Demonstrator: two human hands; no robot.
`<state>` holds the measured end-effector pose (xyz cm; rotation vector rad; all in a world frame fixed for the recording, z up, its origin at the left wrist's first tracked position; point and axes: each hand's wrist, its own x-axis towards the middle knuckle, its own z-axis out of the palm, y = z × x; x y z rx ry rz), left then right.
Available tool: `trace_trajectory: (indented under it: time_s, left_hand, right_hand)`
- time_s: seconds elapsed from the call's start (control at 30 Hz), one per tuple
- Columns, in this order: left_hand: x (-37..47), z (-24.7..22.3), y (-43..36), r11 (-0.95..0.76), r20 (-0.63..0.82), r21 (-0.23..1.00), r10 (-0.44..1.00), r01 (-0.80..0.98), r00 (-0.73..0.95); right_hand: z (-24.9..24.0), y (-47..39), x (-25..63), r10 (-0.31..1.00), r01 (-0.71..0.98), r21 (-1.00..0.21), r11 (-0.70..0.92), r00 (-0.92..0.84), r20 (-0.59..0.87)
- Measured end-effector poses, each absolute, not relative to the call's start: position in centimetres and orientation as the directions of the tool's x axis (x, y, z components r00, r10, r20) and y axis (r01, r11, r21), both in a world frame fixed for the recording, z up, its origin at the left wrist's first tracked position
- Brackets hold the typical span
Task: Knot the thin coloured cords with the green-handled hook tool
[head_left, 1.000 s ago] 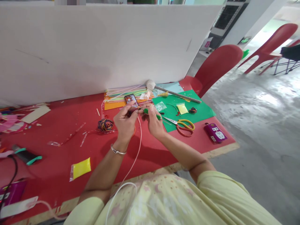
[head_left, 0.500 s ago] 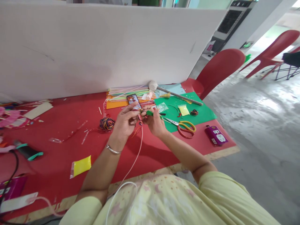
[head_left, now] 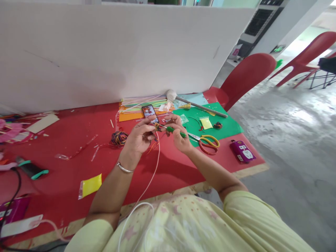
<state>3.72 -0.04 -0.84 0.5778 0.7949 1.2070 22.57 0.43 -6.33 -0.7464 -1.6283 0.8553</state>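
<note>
My left hand (head_left: 138, 140) pinches a small piece of multicoloured yarn work (head_left: 157, 126) between thumb and fingers. In my right hand (head_left: 182, 137) is a thin metal crochet hook with a green handle (head_left: 176, 131), its shaft pointing left into the yarn. The hook's tip is too small to make out. Loose orange and dark strands (head_left: 154, 144) dangle below the fingers. A ball of multicoloured yarn (head_left: 119, 138) lies left of my left hand. Just beyond the hands, a phone (head_left: 148, 111) shows a picture. A pale cord (head_left: 151, 178) runs between the hands and my shirt.
Scissors (head_left: 208, 142) and a small yarn bundle (head_left: 217, 125) lie to the right, near a purple packet (head_left: 242, 151). A yellow packet (head_left: 91, 185) and black-teal pliers (head_left: 33, 169) are at left. A white panel (head_left: 118, 52) stands behind the red table (head_left: 105, 175).
My right hand has drawn slightly right, showing more of the hook's metal shaft and its green handle. The yarn work between the hands is more exposed. My left hand keeps its pinch.
</note>
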Motion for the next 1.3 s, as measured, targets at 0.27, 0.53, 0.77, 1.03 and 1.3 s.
trace_trajectory:
  time_s: [0.27, 0.53, 0.77, 1.03, 1.3]
  left_hand:
    - [3.0, -0.3, 0.3, 0.305, -0.235, 0.816, 0.951, -0.491, 0.201]
    - [2.6, -0.7, 0.6, 0.319, -0.212, 0.849, 0.936, -0.422, 0.282]
    - [5.4, -2.1, 0.1, 0.093, -0.026, 0.897, 0.987, -0.433, 0.157]
    - [5.4, -2.5, 0.2, 0.009, 0.027, 0.875, 0.997, -0.485, 0.066]
    - [5.4, -2.9, -0.1, -0.143, 0.122, 0.948, 0.988, -0.283, -0.091]
  right_hand:
    - [-5.2, 1.4, 24.9, 0.575, 0.138, -0.571, 0.809, -0.391, 0.719]
    - [-3.7, 1.4, 26.7, 0.61, 0.064, -0.665, 0.744, -0.472, 0.637]
    - [-5.0, -0.2, 21.7, 0.941, -0.439, -0.897, 0.045, -0.284, 0.186]
    - [-4.2, -0.1, 19.8, 0.975, -0.589, -0.798, -0.128, -0.223, 0.009]
    - [-5.3, 0.2, 20.0, 0.979, -0.478, -0.877, -0.052, -0.199, 0.05]
